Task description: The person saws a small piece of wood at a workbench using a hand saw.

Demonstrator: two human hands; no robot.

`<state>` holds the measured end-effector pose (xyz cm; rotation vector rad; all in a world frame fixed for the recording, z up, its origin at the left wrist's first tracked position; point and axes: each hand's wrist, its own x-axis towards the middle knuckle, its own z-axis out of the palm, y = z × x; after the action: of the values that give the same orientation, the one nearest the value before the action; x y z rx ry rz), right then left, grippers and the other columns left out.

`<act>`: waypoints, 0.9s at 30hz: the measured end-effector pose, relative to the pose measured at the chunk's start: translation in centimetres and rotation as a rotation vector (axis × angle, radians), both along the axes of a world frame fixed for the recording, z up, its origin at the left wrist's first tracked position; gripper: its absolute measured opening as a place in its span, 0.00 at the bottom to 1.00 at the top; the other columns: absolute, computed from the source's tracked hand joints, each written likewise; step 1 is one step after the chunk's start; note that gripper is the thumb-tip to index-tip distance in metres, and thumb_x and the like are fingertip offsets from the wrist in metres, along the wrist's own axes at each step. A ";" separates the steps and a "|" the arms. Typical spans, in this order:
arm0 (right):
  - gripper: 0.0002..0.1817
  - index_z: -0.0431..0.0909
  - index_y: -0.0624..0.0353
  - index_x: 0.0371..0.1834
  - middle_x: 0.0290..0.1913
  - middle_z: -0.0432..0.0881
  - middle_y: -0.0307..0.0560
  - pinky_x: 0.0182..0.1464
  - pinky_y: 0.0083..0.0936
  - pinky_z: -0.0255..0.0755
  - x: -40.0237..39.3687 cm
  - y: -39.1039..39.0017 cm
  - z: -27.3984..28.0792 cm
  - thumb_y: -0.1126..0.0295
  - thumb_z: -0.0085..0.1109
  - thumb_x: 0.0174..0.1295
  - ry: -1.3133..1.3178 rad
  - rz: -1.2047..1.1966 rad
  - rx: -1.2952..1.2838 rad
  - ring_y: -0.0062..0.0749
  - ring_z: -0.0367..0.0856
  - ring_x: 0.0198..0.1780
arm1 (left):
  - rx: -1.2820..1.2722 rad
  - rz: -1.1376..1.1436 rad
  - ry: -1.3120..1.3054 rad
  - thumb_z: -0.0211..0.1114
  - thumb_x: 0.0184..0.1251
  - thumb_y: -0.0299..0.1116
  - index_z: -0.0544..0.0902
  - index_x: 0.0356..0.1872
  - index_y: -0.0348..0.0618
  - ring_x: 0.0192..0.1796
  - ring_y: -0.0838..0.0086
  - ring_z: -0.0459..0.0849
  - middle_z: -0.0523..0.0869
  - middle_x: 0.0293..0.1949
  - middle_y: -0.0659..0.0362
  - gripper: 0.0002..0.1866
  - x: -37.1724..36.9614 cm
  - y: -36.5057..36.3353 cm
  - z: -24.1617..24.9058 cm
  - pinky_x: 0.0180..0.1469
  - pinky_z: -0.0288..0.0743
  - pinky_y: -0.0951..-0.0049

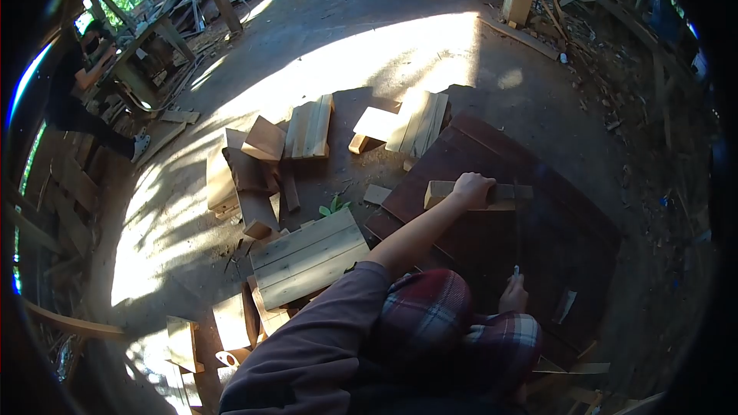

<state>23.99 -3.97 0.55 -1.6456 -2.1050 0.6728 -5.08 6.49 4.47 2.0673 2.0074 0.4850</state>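
Note:
My left hand (473,190) presses down on a light wooden block (440,194), its fingers wrapped over the top edge. The block lies across a dark reddish-brown wooden panel (492,155). Lower down, near my plaid-covered knees, my right hand (513,294) is closed around a small pale handle (516,270). From that handle a thin, dark, blade-like strip (518,230) seems to run up to the block's right part; its outline is faint in the shade.
Slatted wooden pieces (310,261) lie left of my arm, with more (310,127) (419,123) farther ahead. Several loose offcuts (265,138) are scattered on the ground. Another person (84,92) is at a workbench (138,69) at far left. Wood debris lines the right side.

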 end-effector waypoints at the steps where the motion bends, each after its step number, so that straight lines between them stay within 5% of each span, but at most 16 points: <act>1: 0.14 0.71 0.61 0.43 0.28 0.80 0.66 0.31 0.54 0.68 -0.4 0.1 0.6 0.62 0.40 0.73 -0.010 -0.002 0.003 0.66 0.79 0.37 | -0.002 0.007 -0.001 0.71 0.46 0.50 0.82 0.45 0.52 0.39 0.57 0.87 0.87 0.33 0.53 0.24 0.0 0.0 0.0 0.42 0.80 0.57; 27: 0.15 0.71 0.63 0.43 0.31 0.80 0.72 0.35 0.58 0.73 -2.6 1.8 5.2 0.61 0.38 0.72 -0.151 0.017 -0.086 0.68 0.79 0.38 | -0.027 0.011 0.001 0.65 0.51 0.41 0.82 0.46 0.52 0.42 0.58 0.87 0.87 0.37 0.52 0.18 -0.4 -0.2 0.3 0.43 0.80 0.58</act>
<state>21.44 -2.18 5.76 -1.7779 -2.2254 0.6722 -5.43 6.29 4.80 2.0422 2.0158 0.4568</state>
